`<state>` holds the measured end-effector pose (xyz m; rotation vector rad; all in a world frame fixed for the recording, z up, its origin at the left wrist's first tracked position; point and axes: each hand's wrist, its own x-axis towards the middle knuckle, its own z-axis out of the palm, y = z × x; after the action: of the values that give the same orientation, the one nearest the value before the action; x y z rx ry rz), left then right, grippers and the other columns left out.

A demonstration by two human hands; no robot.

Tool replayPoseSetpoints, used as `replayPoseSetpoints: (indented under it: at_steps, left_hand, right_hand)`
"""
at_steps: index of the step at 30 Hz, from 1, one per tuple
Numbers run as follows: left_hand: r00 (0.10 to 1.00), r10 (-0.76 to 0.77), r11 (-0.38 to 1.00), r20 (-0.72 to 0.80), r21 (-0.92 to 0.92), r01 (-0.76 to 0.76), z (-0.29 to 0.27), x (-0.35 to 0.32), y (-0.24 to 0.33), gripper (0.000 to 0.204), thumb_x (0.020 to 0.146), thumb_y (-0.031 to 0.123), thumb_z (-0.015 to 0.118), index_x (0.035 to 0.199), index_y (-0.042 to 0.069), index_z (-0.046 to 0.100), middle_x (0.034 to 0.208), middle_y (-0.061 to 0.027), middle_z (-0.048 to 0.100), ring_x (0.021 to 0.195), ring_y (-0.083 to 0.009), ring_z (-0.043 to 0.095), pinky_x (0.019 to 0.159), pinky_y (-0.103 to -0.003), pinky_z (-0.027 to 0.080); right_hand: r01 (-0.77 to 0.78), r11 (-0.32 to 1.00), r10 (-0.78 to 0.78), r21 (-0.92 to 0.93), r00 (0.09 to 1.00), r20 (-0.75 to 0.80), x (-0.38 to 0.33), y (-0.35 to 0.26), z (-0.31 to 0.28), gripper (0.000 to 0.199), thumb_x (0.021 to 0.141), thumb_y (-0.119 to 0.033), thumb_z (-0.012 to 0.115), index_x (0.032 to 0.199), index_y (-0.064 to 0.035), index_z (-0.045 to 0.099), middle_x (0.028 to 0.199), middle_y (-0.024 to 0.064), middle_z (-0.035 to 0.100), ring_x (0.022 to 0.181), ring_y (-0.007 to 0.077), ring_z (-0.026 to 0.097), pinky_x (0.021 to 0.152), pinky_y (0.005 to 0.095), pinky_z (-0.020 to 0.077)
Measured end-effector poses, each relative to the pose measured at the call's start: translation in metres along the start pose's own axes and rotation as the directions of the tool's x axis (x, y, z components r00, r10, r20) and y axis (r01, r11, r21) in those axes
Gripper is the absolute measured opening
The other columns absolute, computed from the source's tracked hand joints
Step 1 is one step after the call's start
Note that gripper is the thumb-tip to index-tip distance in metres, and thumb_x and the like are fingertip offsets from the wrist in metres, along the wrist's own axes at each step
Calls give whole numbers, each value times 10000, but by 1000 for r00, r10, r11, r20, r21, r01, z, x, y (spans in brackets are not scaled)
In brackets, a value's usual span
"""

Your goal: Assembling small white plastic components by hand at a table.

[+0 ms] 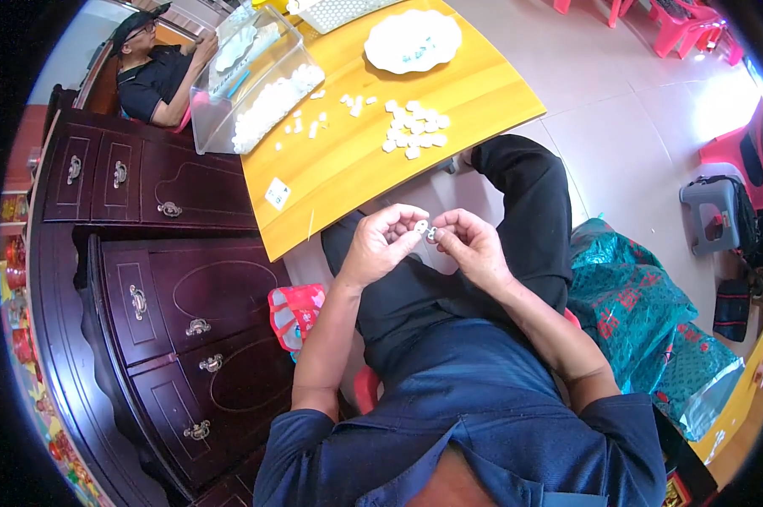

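Note:
Both my hands are raised above my lap, just off the near edge of the yellow wooden table. My left hand (383, 241) pinches a small white round piece (420, 226) between thumb and fingertips. Close beside it, my right hand (473, 243) pinches a small grey-and-white piece (432, 235); its exact kind is too small to make out. The two pieces are nearly touching. On the table lies a cluster of white flat many-sided pieces (414, 128), with smaller white bits (314, 129) scattered to their left.
A scalloped white plate (390, 42) holds small bluish pieces. A clear plastic bin (212, 127) contains many white pieces. A thin stick (310, 223) and a printed card (277, 193) lie near the table's left edge. Dark drawers (196, 194) stand left; a green bag (635, 296) lies right. Another person (158, 76) sits beyond.

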<state>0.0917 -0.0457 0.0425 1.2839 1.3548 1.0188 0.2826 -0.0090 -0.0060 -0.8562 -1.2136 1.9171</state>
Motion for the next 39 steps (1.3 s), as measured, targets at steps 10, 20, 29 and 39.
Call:
replayPoseSetpoints:
  at_steps: [10,20,29,39]
  left_hand:
    - [999,37,998,-5,56,-37,1,2,-1,197,888,6,674,1085,14,679,863,12,673,718,-22,587,652,-190,493]
    - [1000,-6,1000,-5,-1,6,2,1,-3,208,895,1,670,1103,6,669,894,0,678,762,-27,606,682,-190,506]
    - [1000,-7,1000,-4,-7,7,2,2,-5,213,894,0,670,1107,7,676,898,-2,682,761,-33,608,689,-195,511]
    - [999,51,996,-5,67,-51,5,3,-2,220,888,24,691,1106,-10,695,907,-14,687,772,-51,615,692,-199,496]
  right_hand:
    - [5,998,-6,-66,1000,-24,0,-2,0,106,975,-61,612,1066,-13,635,883,0,684,774,41,605,712,191,495]
    - [-11,996,9,-91,1000,-30,1,0,-2,101,965,-54,618,1054,-10,640,870,-3,685,765,39,609,707,192,499]
    - [-18,993,13,-119,999,-44,2,1,-2,95,966,-58,620,1043,-6,641,869,6,690,768,47,618,716,197,506]
    - [-15,996,12,-88,999,-38,1,0,-2,98,969,-61,616,1048,-8,638,870,5,690,770,46,613,708,194,495]
